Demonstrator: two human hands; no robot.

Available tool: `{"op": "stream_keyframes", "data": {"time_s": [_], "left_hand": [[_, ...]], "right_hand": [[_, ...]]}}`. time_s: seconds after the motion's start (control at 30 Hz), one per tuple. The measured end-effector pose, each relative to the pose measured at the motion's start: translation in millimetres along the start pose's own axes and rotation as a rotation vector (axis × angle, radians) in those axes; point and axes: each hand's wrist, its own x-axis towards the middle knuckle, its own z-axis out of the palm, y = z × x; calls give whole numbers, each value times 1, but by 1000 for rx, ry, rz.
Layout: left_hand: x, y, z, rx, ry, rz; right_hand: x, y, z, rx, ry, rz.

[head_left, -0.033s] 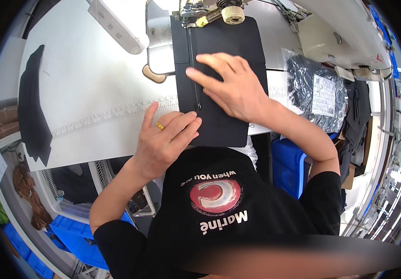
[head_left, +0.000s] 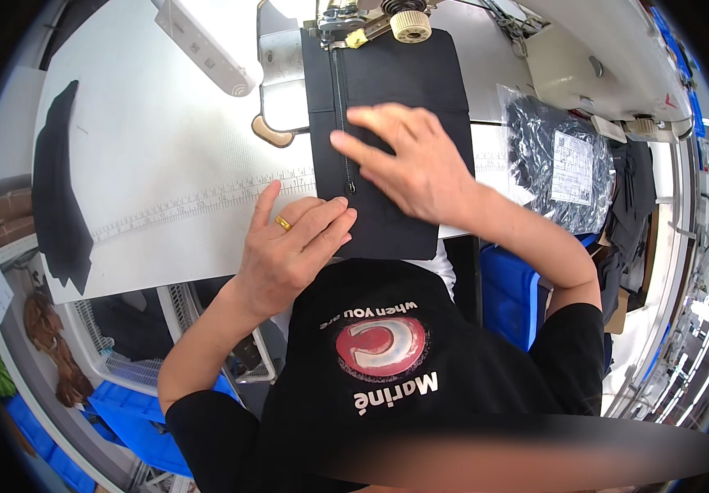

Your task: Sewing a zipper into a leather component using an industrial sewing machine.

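A black fabric panel [head_left: 408, 74] with a zipper [head_left: 340, 107] along its left side lies lengthwise beneath the sewing machine head [head_left: 346, 23]. The zipper's small pull [head_left: 350, 188] sits toward the near end. Just beside it my left hand [head_left: 288, 242], with a gold ring, has its fingertips bunched on the cloth, the little finger raised; its thumb is mostly hidden. My right hand [head_left: 412, 164] is over the middle of the panel, slightly blurred, fingers apart and pointing left across the zipper. Whether its fingertips touch the cloth I cannot tell.
A printed ruler scale [head_left: 206, 201] crosses the white table [head_left: 157, 140]. Dark cloth strips [head_left: 60, 189] lie at its left edge. A white device [head_left: 206, 49] juts in above. On the right is a plastic-wrapped dark bundle [head_left: 547, 164]; a blue bin [head_left: 509, 292] stands below.
My right hand has shifted slightly toward me along the zipper, with its fingers still spread. The left hand and the fabric panel look unmoved.
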Motion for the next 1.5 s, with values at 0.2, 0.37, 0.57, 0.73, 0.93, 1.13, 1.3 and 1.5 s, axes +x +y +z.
{"op": "stream_keyframes", "data": {"time_s": [0.2, 0.37, 0.57, 0.73, 0.93, 1.13, 1.3, 1.5], "left_hand": [[4, -11, -6, -73, -22, 29], [28, -33, -16, -379, -28, 20], [75, -80, 7, -250, 121, -308], [82, -88, 17, -118, 158, -98], [81, -82, 21, -102, 195, -118], [79, -80, 21, -143, 160, -167], [82, -80, 15, -83, 107, -113], [86, -83, 11, -77, 89, -37]], "right_hand": [[-30, -31, -4, 61, -43, -8], [-30, -31, -9, 59, -88, -40], [-26, -32, -11, 81, -90, -55], [-26, -31, -9, 62, -89, -77], [-26, -26, -12, 76, -93, -84], [-29, -20, -12, 89, -113, -133], [-29, -20, -13, 93, -131, -146], [-28, -19, -16, 89, -145, -154]]}}
